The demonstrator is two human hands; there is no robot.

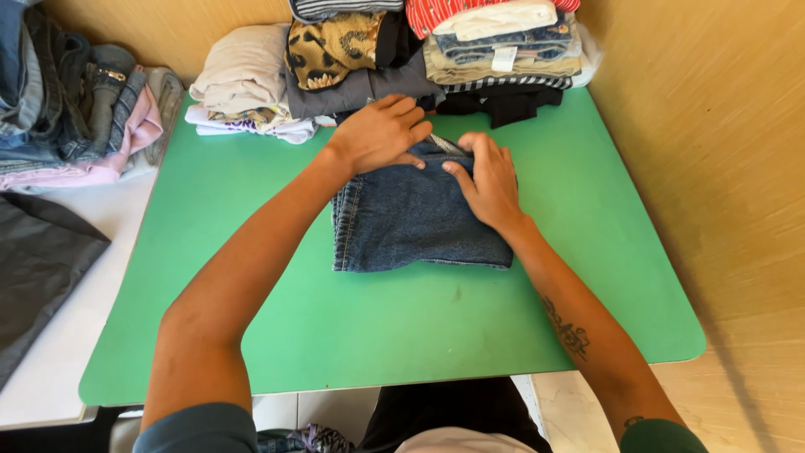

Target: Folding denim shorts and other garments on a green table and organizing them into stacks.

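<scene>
A folded pair of blue jeans lies in the middle of the green table. My left hand rests on the far edge of the jeans, fingers curled over the fabric. On the upper right part of the jeans my right hand presses flat, with its fingertips meeting the left hand near the waistband. Both forearms reach in from the bottom of the view.
Stacks of folded clothes line the table's far edge: a beige and white pile, a leopard-print and grey pile, a striped and denim pile. A heap of jeans and pink cloth sits left. A wooden wall stands right.
</scene>
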